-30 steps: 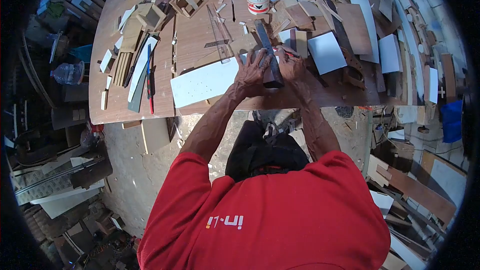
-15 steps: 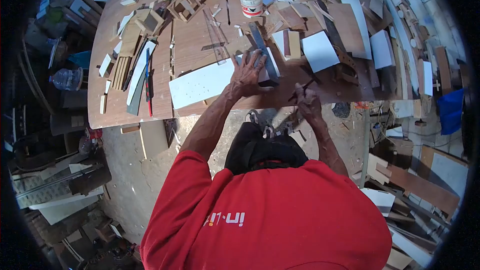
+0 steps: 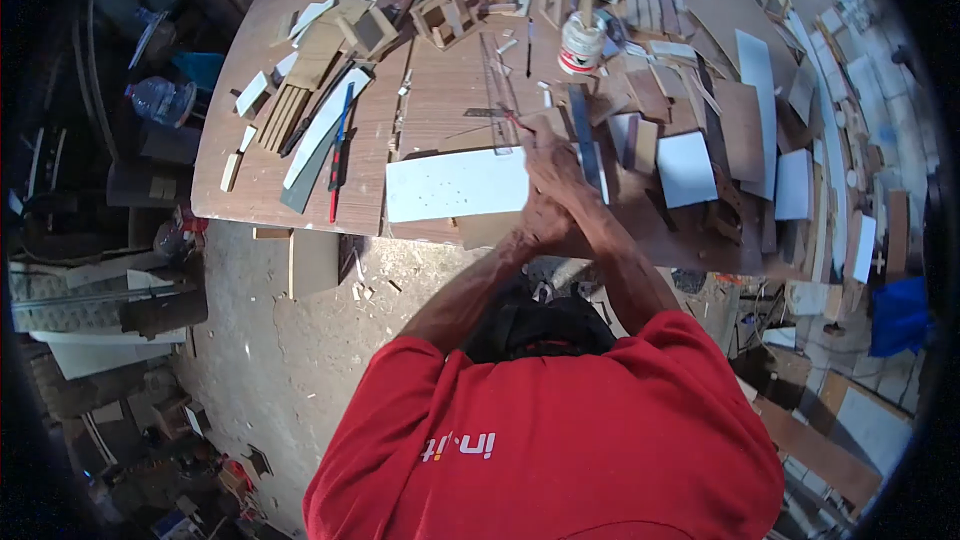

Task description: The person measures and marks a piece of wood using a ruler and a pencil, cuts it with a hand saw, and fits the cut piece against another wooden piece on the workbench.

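Note:
A long white board (image 3: 452, 187) with small dark specks lies near the table's front edge. Over its right end is my right hand (image 3: 550, 165), fingers closed around a thin, pencil-like tool (image 3: 513, 120) that points up and left. My left hand (image 3: 546, 220) sits lower, at the board's front right corner. The right hand and forearm cross over it, so its fingers are hidden. Just right of both hands, a blue-grey straightedge (image 3: 581, 125) lies roughly across the board's end. A clear set square (image 3: 500, 90) rests behind the board.
A white glue tub (image 3: 581, 43) stands at the back. Small wooden frames (image 3: 442, 18) and offcuts crowd the far side. A red-and-black cutter (image 3: 337, 155) lies at left, a white square panel (image 3: 686, 169) and a handsaw (image 3: 727, 212) at right.
My right hand has moved left and forward from the table edge to the board's right end, carrying the thin tool. My left hand has drawn back toward me, off the straightedge. The view has shifted.

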Available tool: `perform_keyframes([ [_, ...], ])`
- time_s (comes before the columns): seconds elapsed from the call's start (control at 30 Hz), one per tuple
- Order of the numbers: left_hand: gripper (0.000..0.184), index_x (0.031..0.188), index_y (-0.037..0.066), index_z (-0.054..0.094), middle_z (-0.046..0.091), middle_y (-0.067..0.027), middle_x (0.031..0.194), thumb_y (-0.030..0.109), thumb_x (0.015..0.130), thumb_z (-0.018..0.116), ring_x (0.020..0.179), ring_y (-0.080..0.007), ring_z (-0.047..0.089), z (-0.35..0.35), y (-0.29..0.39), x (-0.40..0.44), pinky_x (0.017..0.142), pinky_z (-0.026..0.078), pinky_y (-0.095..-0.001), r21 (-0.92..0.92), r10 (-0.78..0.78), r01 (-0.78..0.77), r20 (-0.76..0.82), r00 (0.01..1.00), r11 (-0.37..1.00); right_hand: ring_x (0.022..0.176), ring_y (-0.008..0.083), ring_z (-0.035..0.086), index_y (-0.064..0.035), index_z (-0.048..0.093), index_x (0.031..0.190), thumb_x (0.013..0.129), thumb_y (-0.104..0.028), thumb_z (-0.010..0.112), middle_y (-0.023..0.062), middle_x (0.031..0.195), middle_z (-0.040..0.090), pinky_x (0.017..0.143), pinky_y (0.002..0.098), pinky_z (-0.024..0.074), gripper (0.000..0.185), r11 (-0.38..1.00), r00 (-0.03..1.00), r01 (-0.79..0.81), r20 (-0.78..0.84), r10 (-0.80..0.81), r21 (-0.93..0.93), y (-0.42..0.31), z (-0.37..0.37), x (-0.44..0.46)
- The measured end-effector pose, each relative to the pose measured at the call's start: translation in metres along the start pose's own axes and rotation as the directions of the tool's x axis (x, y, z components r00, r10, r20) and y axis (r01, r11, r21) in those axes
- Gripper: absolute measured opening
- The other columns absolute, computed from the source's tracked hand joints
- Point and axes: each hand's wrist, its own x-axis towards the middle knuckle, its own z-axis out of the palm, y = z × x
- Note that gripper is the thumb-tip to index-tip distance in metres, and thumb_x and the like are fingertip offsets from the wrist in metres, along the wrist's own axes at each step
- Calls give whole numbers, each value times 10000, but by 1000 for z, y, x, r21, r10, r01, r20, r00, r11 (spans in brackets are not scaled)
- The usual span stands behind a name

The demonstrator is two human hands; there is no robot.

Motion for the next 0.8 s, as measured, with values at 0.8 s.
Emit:
perform_keyframes([
  [0.8, 457, 1206, 34, 523, 507, -176, 1245, 203, 789, 604, 1182, -324, 460, -37, 48, 17, 968, 317, -536, 38, -201, 198, 275, 940, 979, 760, 261, 656, -5, 647, 1031, 880, -228, 603, 165, 897, 679, 711, 371, 504, 272, 987, 998, -32, 56, 23, 157, -25, -27, 46],
])
